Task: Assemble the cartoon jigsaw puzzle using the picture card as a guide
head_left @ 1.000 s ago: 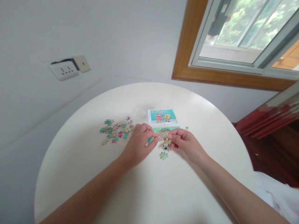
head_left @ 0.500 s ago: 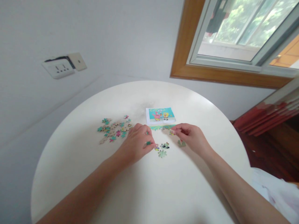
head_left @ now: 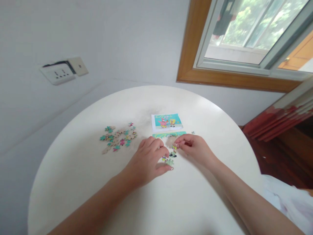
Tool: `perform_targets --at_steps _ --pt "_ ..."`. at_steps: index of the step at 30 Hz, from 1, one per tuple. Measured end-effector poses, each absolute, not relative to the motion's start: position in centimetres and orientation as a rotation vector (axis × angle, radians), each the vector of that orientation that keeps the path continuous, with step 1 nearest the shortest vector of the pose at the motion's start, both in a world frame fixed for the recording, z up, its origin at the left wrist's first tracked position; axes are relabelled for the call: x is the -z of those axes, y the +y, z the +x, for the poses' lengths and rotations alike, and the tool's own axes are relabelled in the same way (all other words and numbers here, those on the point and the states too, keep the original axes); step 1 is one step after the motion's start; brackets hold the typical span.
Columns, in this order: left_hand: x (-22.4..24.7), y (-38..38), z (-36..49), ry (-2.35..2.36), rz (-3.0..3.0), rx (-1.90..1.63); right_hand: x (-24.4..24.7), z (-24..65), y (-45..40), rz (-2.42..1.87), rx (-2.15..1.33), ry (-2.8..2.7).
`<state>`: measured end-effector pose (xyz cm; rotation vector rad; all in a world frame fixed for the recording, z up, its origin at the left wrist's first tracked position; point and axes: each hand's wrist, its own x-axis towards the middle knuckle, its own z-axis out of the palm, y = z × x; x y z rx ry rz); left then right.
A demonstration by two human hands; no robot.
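My left hand [head_left: 148, 160] rests on the white table, its thumb and forefinger curled around the near and left sides of a small cluster of puzzle pieces [head_left: 169, 162]. A dark-marked green puzzle piece [head_left: 173, 154] lies at the far side of that cluster. Pinched in the fingertips of my right hand [head_left: 195, 147] is a small yellow-and-white puzzle piece [head_left: 174, 147], held right at the cluster's far edge. Beyond both hands, a joined teal strip of puzzle [head_left: 168, 134] lies below a cartoon picture card [head_left: 168, 121]. My left fingers partly cover the cluster.
A heap of loose puzzle pieces [head_left: 119, 137] is spread on the left of the round white table [head_left: 85, 182]. One small stray piece [head_left: 193, 133] lies beyond my right hand. Wall, socket [head_left: 58, 72] and window frame [head_left: 232, 83] stand behind the table.
My right hand has brought its puzzle piece left and nearer, to the cluster. My left hand has shifted right, its thumb now at the near edge of the pieces.
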<state>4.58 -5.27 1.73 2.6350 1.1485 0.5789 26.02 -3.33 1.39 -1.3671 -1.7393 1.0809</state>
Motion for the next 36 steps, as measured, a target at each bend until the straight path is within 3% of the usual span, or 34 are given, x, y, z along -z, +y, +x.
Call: perform_targets --at_steps 16,28,36 --pt "-1.3 -4.2 4.6 1.161 2.534 -0.776 0.1 24.4 -4.2 -1.201 -1.141 -1.716" --pt "-0.7 -3.0 3.5 1.399 2.412 -0.959 -1.8 24.4 -5.7 -1.275 -0.349 -2.527" --pt "-0.9 -3.1 3.7 1.423 2.376 -0.923 -1.3 24.0 -6.0 -1.278 -0.460 -2.493"
